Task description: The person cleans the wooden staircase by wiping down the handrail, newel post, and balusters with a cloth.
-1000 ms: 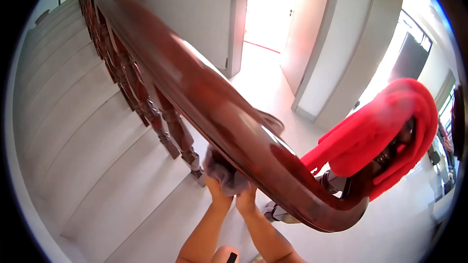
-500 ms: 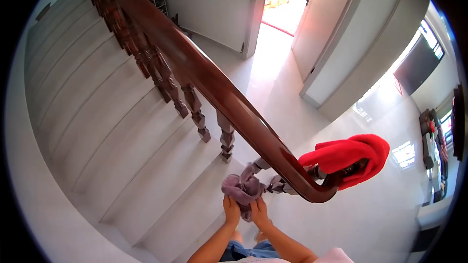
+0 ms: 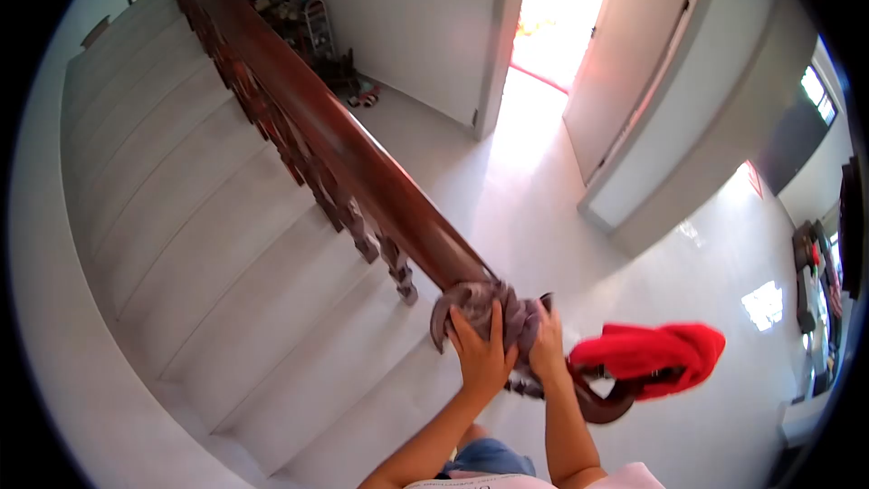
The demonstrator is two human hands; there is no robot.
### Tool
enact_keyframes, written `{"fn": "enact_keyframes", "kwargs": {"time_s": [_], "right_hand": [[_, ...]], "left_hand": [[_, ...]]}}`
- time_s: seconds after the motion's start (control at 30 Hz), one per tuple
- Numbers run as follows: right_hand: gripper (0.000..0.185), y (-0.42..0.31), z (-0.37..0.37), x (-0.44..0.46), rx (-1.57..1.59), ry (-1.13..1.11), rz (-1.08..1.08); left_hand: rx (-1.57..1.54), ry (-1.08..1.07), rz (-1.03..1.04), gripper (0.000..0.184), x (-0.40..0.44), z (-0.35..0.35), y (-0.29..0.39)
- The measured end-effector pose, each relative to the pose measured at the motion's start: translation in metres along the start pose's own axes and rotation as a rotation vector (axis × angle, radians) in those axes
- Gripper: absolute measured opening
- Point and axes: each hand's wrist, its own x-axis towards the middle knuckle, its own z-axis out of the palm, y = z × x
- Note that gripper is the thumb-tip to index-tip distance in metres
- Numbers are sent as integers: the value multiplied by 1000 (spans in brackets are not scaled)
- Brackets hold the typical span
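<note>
A crumpled purple-grey cloth lies over the dark wooden handrail, near its lower end. My left hand presses on the cloth from the near side, its fingers parted and curved over the fabric. At the cloth's right edge, my right hand is closed around the fabric and rail, its fingertips partly hidden. To the right of it, a bright red cloth hangs over the curled end of the handrail, touched by neither hand.
Pale stairs rise to the far left beside turned wooden balusters. Past the rail stand an open door and a wall corner. A rack with things around it is by the back wall, and shoes lie on the floor.
Both hands have risen from below the rail with the purple-grey cloth, which now lies on the handrail. The left hand's fingers have spread over it. The view has shifted slightly.
</note>
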Motion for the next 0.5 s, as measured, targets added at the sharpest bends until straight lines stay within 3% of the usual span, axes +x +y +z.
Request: {"fn": "enact_keyframes", "kwargs": {"time_s": [0.03,0.1,0.13,0.2,0.27,0.37,0.5], "right_hand": [[41,0,10,19,-96,27,-250],[38,-51,13,55,167,-76,-73],[34,-52,35,79,91,-26,-256],[32,-126,41,126,300,-148,-212],[31,-199,60,174,325,-124,-315],[35,-300,105,246,369,112,-537],[40,-399,153,340,292,169,-671]], "left_hand": [[-71,51,22,78,5,6,-8],[-384,265,-52,71,39,7,-24],[-354,344,-44,69,58,-4,-32],[-253,443,-79,63,109,-49,-49],[-189,496,-95,58,163,-95,-81],[-159,572,-7,51,249,-173,-135],[19,627,123,52,349,-256,-199]]}}
